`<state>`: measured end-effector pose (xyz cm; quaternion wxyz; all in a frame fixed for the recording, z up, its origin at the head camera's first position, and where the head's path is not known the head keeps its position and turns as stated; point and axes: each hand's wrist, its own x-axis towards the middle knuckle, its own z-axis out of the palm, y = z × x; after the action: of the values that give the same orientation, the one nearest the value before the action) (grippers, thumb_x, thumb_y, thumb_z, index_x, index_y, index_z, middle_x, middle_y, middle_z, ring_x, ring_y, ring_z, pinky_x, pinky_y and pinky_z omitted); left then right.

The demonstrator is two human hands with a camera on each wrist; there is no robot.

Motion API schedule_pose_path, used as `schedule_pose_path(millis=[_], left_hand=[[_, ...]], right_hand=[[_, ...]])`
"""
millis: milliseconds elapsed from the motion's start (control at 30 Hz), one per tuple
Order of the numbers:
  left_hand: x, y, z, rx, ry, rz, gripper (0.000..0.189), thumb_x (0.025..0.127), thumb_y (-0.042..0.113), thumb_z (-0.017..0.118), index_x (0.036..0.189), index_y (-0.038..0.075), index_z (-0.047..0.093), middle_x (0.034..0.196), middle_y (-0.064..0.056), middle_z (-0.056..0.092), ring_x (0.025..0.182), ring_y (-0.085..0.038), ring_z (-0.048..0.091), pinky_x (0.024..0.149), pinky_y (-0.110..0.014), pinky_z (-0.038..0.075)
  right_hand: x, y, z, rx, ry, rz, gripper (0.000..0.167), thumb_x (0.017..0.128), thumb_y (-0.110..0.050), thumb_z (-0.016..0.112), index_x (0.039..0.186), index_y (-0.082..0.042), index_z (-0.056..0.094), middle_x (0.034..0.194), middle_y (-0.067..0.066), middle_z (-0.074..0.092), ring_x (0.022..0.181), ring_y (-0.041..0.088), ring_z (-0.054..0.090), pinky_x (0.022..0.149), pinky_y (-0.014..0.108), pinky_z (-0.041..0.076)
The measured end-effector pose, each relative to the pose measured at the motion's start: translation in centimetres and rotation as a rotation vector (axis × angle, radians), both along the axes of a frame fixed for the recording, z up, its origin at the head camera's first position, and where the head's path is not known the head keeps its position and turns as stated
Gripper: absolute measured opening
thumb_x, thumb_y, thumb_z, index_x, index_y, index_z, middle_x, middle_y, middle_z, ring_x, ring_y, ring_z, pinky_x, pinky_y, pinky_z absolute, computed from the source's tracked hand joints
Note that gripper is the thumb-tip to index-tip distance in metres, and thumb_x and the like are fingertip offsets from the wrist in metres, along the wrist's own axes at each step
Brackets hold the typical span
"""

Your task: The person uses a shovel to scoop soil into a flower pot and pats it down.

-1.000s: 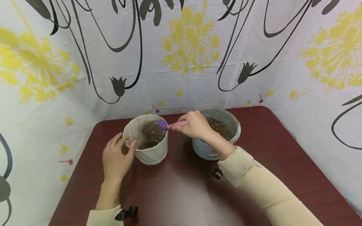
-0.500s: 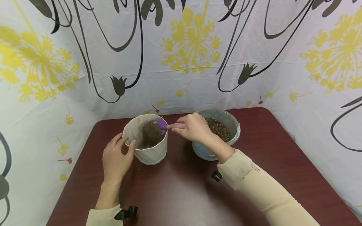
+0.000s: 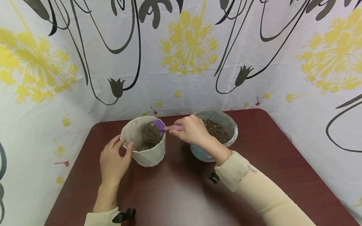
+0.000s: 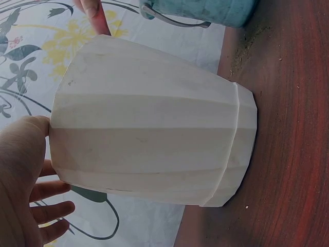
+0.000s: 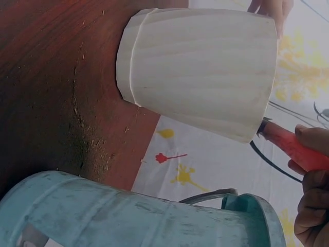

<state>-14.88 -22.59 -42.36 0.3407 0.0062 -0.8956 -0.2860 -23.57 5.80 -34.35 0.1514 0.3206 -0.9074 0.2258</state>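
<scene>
My left hand (image 3: 113,161) holds the rim of a white faceted flowerpot (image 3: 150,157), thumb at the near edge and fingers along the left. In the left wrist view the other fingers (image 4: 54,211) stick out beyond the rim. My right hand (image 3: 193,129) grips the pinkish-red handle (image 5: 293,146) of a trowel at the pot's right rim. Its purple blade (image 3: 159,126) reaches inside, with dark soil (image 3: 150,130) against it. The pot stands upright, its bottom partly shadowed. Behind my right wrist stands a blue-grey bucket (image 3: 202,153) of brown soil (image 3: 216,130).
Both containers stand on a dark red-brown table (image 3: 181,194). Spilled soil crumbs (image 5: 92,149) lie between them. The bucket has a wire handle (image 5: 208,195) hanging at its side. A white flower-printed cloth (image 3: 175,94) rises behind the table and along both sides.
Both hands keep their holds at the pot's rim and on the trowel. Soil by the blade, blurred and spread wider half a second ago, looks smaller and sharper. The head view has shifted slightly.
</scene>
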Motion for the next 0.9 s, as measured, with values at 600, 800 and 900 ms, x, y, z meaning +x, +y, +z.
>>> schedule_pose_path(millis=[600, 800, 900], left_hand=[[-0.1, 0.0, -0.4, -0.007, 0.029, -0.004, 0.041, 0.093, 0.033, 0.070, 0.112, -0.003, 0.074, 0.129, -0.020, 0.065, 0.118, -0.046, 0.059, 0.095, -0.066, 0.042], [-0.5, 0.3, -0.1, -0.025, 0.077, -0.012, 0.041, 0.090, 0.033, 0.072, 0.110, -0.002, 0.073, 0.128, -0.022, 0.065, 0.123, -0.044, 0.055, 0.097, -0.068, 0.038], [-0.8, 1.3, 0.2, -0.052, 0.116, -0.050, 0.041, 0.090, 0.034, 0.072, 0.108, -0.002, 0.073, 0.126, -0.023, 0.065, 0.125, -0.044, 0.053, 0.098, -0.069, 0.036]], right_hand=[[0.3, 0.8, -0.5, -0.018, 0.511, 0.089, 0.023, 0.083, -0.025, 0.085, 0.081, -0.016, 0.065, 0.061, 0.000, 0.050, 0.047, 0.023, 0.054, 0.039, 0.035, 0.041], [0.3, 3.9, 1.2, -0.084, 0.370, 0.016, 0.016, 0.085, -0.031, 0.082, 0.090, -0.016, 0.077, 0.069, 0.000, 0.070, 0.060, 0.026, 0.066, 0.048, 0.043, 0.048], [0.1, 6.0, 1.7, -0.121, 0.327, -0.009, 0.019, 0.085, -0.033, 0.082, 0.098, -0.019, 0.082, 0.083, -0.003, 0.077, 0.063, 0.024, 0.068, 0.049, 0.042, 0.049]])
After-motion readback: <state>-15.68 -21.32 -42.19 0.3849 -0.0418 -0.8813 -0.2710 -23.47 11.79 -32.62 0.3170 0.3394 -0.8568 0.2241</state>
